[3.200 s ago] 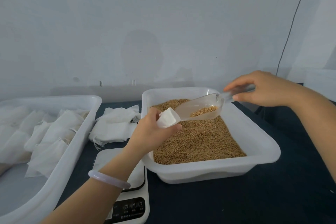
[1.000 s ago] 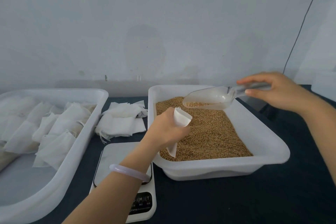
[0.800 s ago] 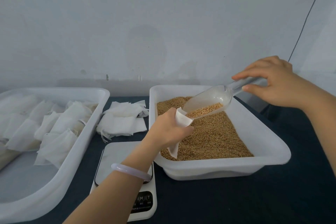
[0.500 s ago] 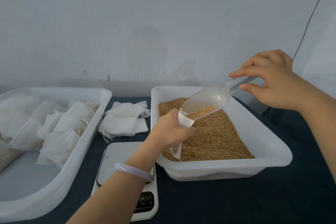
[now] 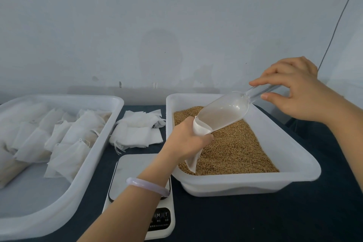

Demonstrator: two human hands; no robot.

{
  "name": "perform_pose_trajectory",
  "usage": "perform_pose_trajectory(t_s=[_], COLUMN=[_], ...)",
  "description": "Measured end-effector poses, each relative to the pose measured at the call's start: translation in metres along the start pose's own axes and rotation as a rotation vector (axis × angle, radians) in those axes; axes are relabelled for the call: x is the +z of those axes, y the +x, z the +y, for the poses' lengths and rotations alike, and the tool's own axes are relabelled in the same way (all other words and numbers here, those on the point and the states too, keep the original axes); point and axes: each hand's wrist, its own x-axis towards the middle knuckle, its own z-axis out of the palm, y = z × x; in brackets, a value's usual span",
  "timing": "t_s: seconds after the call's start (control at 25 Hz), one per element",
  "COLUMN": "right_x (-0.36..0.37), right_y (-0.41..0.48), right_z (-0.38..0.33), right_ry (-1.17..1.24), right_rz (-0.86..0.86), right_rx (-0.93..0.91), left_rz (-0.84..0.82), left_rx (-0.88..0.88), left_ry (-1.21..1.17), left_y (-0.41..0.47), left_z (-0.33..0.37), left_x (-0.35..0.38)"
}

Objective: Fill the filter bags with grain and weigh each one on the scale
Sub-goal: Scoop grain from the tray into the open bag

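Across the dark blue tabletop (image 5: 255, 220) I see two white plastic trays set side by side, both backed against a pale, scuffed wall (image 5: 157, 25) with a thin dark cable (image 5: 337, 19) running down its right side. Over the right-hand tray (image 5: 245, 181), which holds a bed of golden grain (image 5: 235, 147), the left hand (image 5: 186, 140) has its fingers curled round the upper part of a white filter bag (image 5: 193, 161) and keeps its mouth open. The bag's lower corner hangs over the grain by the near wall – whether it touches, I cannot tell. The right hand (image 5: 294, 92) pinches the handle of a clear plastic scoop (image 5: 224, 112) between thumb and forefinger, the other fingers curled above it. The scoop slopes down to the left with its lip inside the bag's mouth. A pale bracelet (image 5: 147, 183) sits on the left wrist, and that forearm crosses above a white scale (image 5: 133, 171) with a grey platter and a black button panel, standing on the table between the trays. Just behind the scale lies a loose pile of flat bags (image 5: 137, 131) on the cloth, and the left-hand tray (image 5: 78, 188) holds rows of plump bags (image 5: 64, 143) leaning on one another.
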Motion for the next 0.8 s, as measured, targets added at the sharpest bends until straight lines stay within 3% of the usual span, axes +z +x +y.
perform_pose_trajectory(t_s=[0.2, 0.32, 0.44, 0.56, 0.8], right_x=[0.008, 0.024, 0.055, 0.096, 0.134], right_y=[-0.001, -0.004, -0.014, -0.028, -0.039], right_z=[0.008, 0.018, 0.021, 0.012, 0.0], right_ry=[0.051, 0.14, 0.05, -0.09, 0.004], right_rz=[-0.004, -0.047, -0.196, -0.357, -0.603], right_rx=[0.038, 0.201, 0.341, 0.355, 0.362], left_rz=[0.015, 0.036, 0.038, 0.05, 0.038], left_rx=[-0.011, -0.032, -0.032, -0.028, 0.002], left_ry=[-0.038, -0.061, -0.056, -0.092, -0.08], left_y=[-0.001, -0.001, -0.002, -0.003, -0.003], left_z=[0.0, 0.0, -0.001, -0.001, -0.002], left_x=[0.0, -0.001, 0.0, -0.001, 0.0])
